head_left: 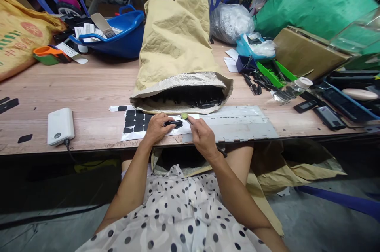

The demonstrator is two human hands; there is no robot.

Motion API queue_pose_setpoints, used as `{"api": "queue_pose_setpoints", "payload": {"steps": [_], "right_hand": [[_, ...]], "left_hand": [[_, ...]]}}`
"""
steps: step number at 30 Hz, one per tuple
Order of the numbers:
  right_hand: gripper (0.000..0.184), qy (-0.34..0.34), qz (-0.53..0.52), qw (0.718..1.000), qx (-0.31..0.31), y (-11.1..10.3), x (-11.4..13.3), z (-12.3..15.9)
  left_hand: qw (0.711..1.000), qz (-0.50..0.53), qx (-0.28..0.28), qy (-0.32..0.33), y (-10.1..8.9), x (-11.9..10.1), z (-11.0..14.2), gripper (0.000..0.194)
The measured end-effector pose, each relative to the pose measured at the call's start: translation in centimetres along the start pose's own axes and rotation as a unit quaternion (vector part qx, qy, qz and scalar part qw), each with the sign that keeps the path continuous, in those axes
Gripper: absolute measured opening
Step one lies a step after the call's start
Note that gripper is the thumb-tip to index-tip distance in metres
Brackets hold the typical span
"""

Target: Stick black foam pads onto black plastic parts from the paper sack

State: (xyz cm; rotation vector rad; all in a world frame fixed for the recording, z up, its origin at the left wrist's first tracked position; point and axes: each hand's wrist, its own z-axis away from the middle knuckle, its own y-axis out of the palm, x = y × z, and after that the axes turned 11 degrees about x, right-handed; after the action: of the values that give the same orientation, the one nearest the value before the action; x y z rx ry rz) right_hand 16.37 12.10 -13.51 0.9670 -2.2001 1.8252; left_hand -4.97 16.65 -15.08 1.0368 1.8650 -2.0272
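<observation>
The small black part (175, 124) is pinched between my left fingers and thumb (159, 126), just above the white sheet of black stickers (136, 123). My right hand (203, 136) grips a small tool with a round yellow-green end (184, 116) close beside it. Beyond both hands, the open paper sack (178, 42) lies on the table (97, 86).

dim, slightly soft; edges seem stretched.

wearer's top (178, 220): thin, off-white, loosely creased cloth, printed with scattered round dots (190, 229), black to grey and unequal in size; forearms (130, 182) bare.
</observation>
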Motion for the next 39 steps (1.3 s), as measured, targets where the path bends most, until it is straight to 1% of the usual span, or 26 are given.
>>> {"api": "queue_pose_setpoints", "payload": {"steps": [2,5,10,12,16,18,22,26,30,33,39], "right_hand": [[0.045,-0.022,-0.003,1.0,0.02,0.2,0.8,0.1],[0.045,-0.043,0.015,0.999,0.028,0.5,1.6,0.1],[0.048,-0.035,0.051,0.997,0.041,1.2,1.7,0.1],[0.049,-0.032,0.043,0.998,0.033,1.1,1.6,0.1],[0.05,-0.035,0.023,0.999,-0.013,0.6,1.3,0.3],[0.05,-0.035,0.029,0.999,-0.015,0.5,1.1,0.4],[0.047,-0.026,0.047,0.999,0.002,0.7,0.7,0.6],[0.045,-0.012,0.062,0.998,-0.028,0.6,-0.1,0.0],[0.045,0.006,0.119,0.992,-0.049,0.5,-1.6,-1.1],[0.044,0.012,0.159,0.986,-0.042,0.9,-2.7,-1.6],[0.044,0.02,0.188,0.981,-0.04,2.2,-3.2,-1.5]], "left_hand": [[1.0,-0.002,-0.001,0.002,0.0,0.1,-0.1,0.019],[1.0,0.0,-0.001,0.01,0.1,0.2,-0.1,0.017],[1.0,0.001,0.001,0.007,0.2,0.2,-0.1,0.017],[1.0,0.0,-0.005,0.003,0.3,0.2,-0.1,0.019],[1.0,-0.001,-0.008,0.005,0.4,0.2,-0.1,0.018],[1.0,0.0,-0.006,0.003,0.3,0.2,-0.1,0.018],[1.0,-0.004,-0.001,-0.004,0.1,0.0,0.0,0.019],[1.0,-0.008,0.0,-0.007,0.0,-0.2,0.1,0.019],[1.0,-0.011,-0.006,-0.006,0.0,-0.4,0.3,0.024],[1.0,-0.015,-0.002,0.001,-0.1,-0.5,0.4,0.029],[0.999,-0.03,0.011,0.004,-0.2,-0.5,0.6,0.022]]}}
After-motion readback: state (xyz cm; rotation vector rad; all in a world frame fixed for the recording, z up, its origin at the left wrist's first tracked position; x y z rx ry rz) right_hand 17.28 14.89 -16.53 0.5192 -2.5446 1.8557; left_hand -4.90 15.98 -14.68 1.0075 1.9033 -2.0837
